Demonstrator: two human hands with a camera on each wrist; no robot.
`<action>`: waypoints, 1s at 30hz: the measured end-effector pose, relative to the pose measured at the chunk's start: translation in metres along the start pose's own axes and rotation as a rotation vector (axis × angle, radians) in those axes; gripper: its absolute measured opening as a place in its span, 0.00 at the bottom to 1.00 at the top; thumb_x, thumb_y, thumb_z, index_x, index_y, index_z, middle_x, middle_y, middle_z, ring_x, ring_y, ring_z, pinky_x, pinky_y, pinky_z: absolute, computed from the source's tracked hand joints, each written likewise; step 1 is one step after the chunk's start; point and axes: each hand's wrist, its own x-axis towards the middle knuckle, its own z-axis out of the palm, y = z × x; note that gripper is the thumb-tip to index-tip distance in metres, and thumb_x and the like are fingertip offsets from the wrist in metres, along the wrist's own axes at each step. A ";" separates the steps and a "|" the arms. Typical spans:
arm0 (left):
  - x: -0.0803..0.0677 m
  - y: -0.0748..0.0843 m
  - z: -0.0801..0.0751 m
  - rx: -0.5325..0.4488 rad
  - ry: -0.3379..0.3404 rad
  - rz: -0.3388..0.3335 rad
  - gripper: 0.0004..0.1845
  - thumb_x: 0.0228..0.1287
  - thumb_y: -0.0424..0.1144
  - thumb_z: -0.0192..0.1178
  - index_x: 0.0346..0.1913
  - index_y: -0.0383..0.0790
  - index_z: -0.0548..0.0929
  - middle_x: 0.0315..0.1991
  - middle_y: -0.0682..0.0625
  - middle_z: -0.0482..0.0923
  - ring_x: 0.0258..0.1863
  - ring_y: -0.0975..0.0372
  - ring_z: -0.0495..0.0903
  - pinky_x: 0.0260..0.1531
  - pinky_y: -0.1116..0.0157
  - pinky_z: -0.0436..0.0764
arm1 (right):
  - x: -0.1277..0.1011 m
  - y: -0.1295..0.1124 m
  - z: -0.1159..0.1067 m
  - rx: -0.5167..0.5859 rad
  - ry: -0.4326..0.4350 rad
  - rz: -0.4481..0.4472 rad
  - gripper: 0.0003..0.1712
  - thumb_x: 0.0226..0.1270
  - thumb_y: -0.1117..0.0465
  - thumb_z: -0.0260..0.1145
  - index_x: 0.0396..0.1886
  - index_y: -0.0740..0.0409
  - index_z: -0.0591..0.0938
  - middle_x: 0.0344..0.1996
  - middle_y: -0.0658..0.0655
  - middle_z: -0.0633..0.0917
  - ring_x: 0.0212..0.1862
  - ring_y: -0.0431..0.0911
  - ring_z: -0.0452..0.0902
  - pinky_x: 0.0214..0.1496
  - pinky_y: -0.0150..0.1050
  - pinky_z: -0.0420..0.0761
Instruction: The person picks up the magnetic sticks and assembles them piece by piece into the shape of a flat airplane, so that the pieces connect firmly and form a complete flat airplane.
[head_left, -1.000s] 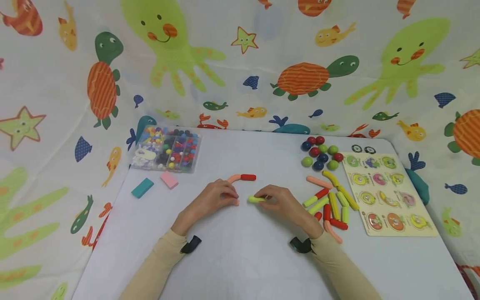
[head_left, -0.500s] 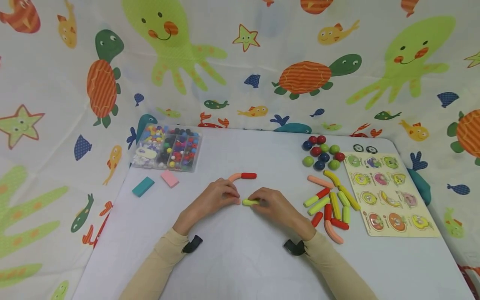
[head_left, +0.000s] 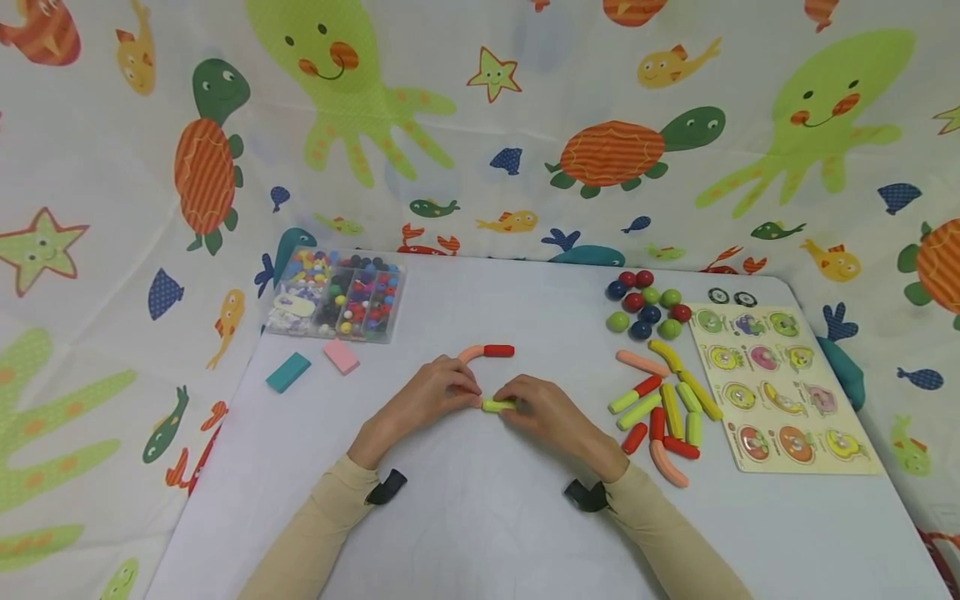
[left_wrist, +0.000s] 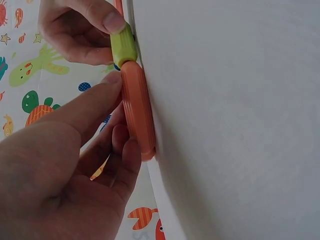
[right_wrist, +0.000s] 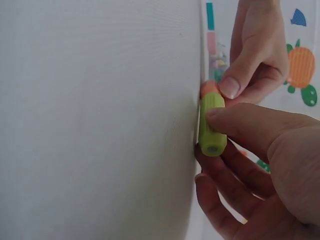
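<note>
Yellow-green stick piece (head_left: 498, 405) lies on white table (head_left: 480, 517) at centre, end-to-end against curved orange piece (left_wrist: 137, 115), the two touching. Right hand (head_left: 547, 412) pinches green piece between thumb and curled fingers. Left hand (head_left: 427, 398) grips orange piece, thumb along top, fingers curled beneath. Behind hands: orange-and-red joined arc (head_left: 486, 352). Far right: pile of coloured sticks (head_left: 663, 408), cluster of balls (head_left: 647, 304), wooden peg puzzle board (head_left: 780, 392). Far left: clear bead box (head_left: 337, 296), teal block (head_left: 288, 372), pink block (head_left: 341, 356).
</note>
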 end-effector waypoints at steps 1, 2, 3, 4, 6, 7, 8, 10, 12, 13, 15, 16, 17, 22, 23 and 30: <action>0.000 0.000 0.000 0.001 0.003 0.003 0.08 0.59 0.40 0.74 0.40 0.42 0.92 0.42 0.54 0.85 0.45 0.61 0.78 0.46 0.61 0.77 | 0.001 -0.001 0.000 -0.012 -0.003 0.004 0.13 0.64 0.63 0.74 0.48 0.53 0.87 0.43 0.47 0.87 0.43 0.38 0.80 0.51 0.38 0.84; 0.000 0.000 0.000 0.002 0.006 0.007 0.08 0.59 0.39 0.74 0.40 0.42 0.92 0.41 0.54 0.85 0.44 0.61 0.78 0.46 0.61 0.77 | 0.002 -0.003 0.000 -0.021 -0.008 0.011 0.13 0.64 0.63 0.74 0.48 0.53 0.87 0.43 0.47 0.87 0.43 0.39 0.80 0.51 0.39 0.83; -0.001 0.000 0.000 0.004 0.010 0.011 0.07 0.59 0.39 0.74 0.40 0.42 0.92 0.41 0.54 0.85 0.44 0.61 0.78 0.46 0.61 0.77 | 0.003 -0.004 0.000 -0.031 -0.014 0.018 0.13 0.63 0.63 0.75 0.48 0.53 0.86 0.43 0.48 0.86 0.43 0.39 0.80 0.51 0.39 0.83; -0.001 0.000 0.000 0.006 0.015 0.017 0.07 0.59 0.39 0.74 0.39 0.42 0.92 0.41 0.54 0.85 0.44 0.61 0.78 0.46 0.61 0.77 | 0.004 -0.006 0.001 -0.042 -0.023 0.024 0.13 0.63 0.62 0.75 0.48 0.53 0.86 0.42 0.48 0.86 0.43 0.40 0.80 0.51 0.39 0.83; -0.001 -0.001 0.001 0.007 0.022 0.031 0.06 0.59 0.38 0.74 0.39 0.42 0.92 0.41 0.54 0.85 0.44 0.61 0.78 0.46 0.61 0.77 | 0.007 -0.009 0.002 -0.075 -0.042 0.034 0.13 0.63 0.60 0.75 0.48 0.53 0.87 0.42 0.48 0.86 0.43 0.40 0.79 0.50 0.39 0.82; -0.002 -0.001 0.002 0.008 0.024 0.038 0.06 0.60 0.38 0.73 0.39 0.42 0.92 0.41 0.54 0.85 0.44 0.61 0.78 0.46 0.61 0.78 | 0.008 -0.010 0.002 -0.093 -0.053 0.039 0.14 0.63 0.59 0.75 0.48 0.52 0.87 0.41 0.48 0.86 0.43 0.41 0.79 0.50 0.39 0.82; -0.002 -0.001 0.003 0.008 0.023 0.043 0.06 0.60 0.38 0.73 0.39 0.42 0.92 0.41 0.54 0.85 0.44 0.61 0.78 0.46 0.61 0.78 | 0.009 -0.011 0.003 -0.108 -0.064 0.043 0.14 0.63 0.58 0.75 0.48 0.52 0.87 0.41 0.47 0.86 0.43 0.41 0.78 0.49 0.38 0.81; -0.002 -0.001 0.005 0.008 0.020 0.049 0.06 0.60 0.38 0.73 0.39 0.42 0.92 0.41 0.53 0.85 0.44 0.60 0.78 0.47 0.61 0.78 | 0.010 -0.012 0.004 -0.133 -0.078 0.042 0.14 0.63 0.56 0.76 0.48 0.50 0.88 0.41 0.47 0.87 0.44 0.41 0.78 0.48 0.38 0.81; -0.002 -0.001 0.006 0.011 0.016 0.051 0.06 0.60 0.38 0.73 0.39 0.42 0.92 0.41 0.53 0.85 0.44 0.60 0.79 0.47 0.61 0.78 | 0.010 -0.013 0.004 -0.140 -0.085 0.044 0.14 0.63 0.55 0.75 0.48 0.50 0.89 0.41 0.46 0.87 0.44 0.41 0.77 0.48 0.37 0.80; -0.001 -0.001 0.006 0.010 0.015 0.051 0.06 0.60 0.37 0.73 0.39 0.42 0.92 0.41 0.53 0.85 0.44 0.60 0.79 0.47 0.60 0.78 | 0.009 -0.013 0.003 -0.137 -0.086 0.047 0.13 0.63 0.55 0.75 0.47 0.49 0.89 0.41 0.46 0.87 0.44 0.40 0.77 0.48 0.37 0.80; -0.001 0.000 0.006 0.011 0.016 0.048 0.06 0.60 0.38 0.73 0.39 0.42 0.92 0.41 0.53 0.85 0.44 0.60 0.79 0.48 0.60 0.78 | 0.008 -0.014 0.001 -0.118 -0.078 0.064 0.13 0.64 0.55 0.75 0.47 0.49 0.89 0.40 0.45 0.87 0.44 0.40 0.76 0.49 0.37 0.80; -0.001 0.001 0.005 0.012 0.016 0.047 0.06 0.60 0.38 0.73 0.39 0.42 0.92 0.41 0.53 0.85 0.44 0.60 0.79 0.48 0.59 0.78 | 0.007 -0.013 0.000 -0.105 -0.068 0.070 0.13 0.64 0.55 0.75 0.48 0.49 0.88 0.40 0.45 0.86 0.44 0.39 0.76 0.48 0.36 0.80; -0.001 0.001 0.005 0.013 0.017 0.045 0.06 0.59 0.38 0.74 0.39 0.42 0.92 0.41 0.53 0.85 0.44 0.60 0.79 0.48 0.60 0.78 | 0.006 -0.013 -0.002 -0.084 -0.052 0.076 0.14 0.64 0.56 0.75 0.49 0.50 0.88 0.40 0.45 0.85 0.44 0.39 0.76 0.48 0.37 0.80; -0.002 0.002 0.002 0.022 0.019 0.042 0.06 0.59 0.39 0.74 0.39 0.43 0.92 0.40 0.55 0.85 0.44 0.61 0.79 0.47 0.61 0.78 | 0.006 -0.010 -0.010 0.013 0.061 0.052 0.21 0.64 0.60 0.75 0.57 0.53 0.83 0.40 0.46 0.83 0.41 0.40 0.79 0.46 0.39 0.84; -0.001 0.002 0.002 0.020 0.018 0.041 0.06 0.59 0.39 0.74 0.38 0.43 0.92 0.40 0.55 0.85 0.44 0.61 0.79 0.46 0.61 0.78 | 0.005 -0.009 -0.011 0.032 0.081 0.040 0.22 0.63 0.62 0.75 0.58 0.54 0.83 0.40 0.46 0.83 0.41 0.41 0.80 0.46 0.40 0.85; -0.002 0.003 -0.001 0.005 0.019 0.041 0.06 0.59 0.39 0.74 0.38 0.42 0.92 0.40 0.54 0.85 0.43 0.60 0.79 0.46 0.61 0.78 | 0.003 -0.004 -0.012 0.120 0.090 -0.013 0.16 0.62 0.66 0.74 0.49 0.56 0.84 0.43 0.48 0.84 0.43 0.40 0.82 0.49 0.41 0.85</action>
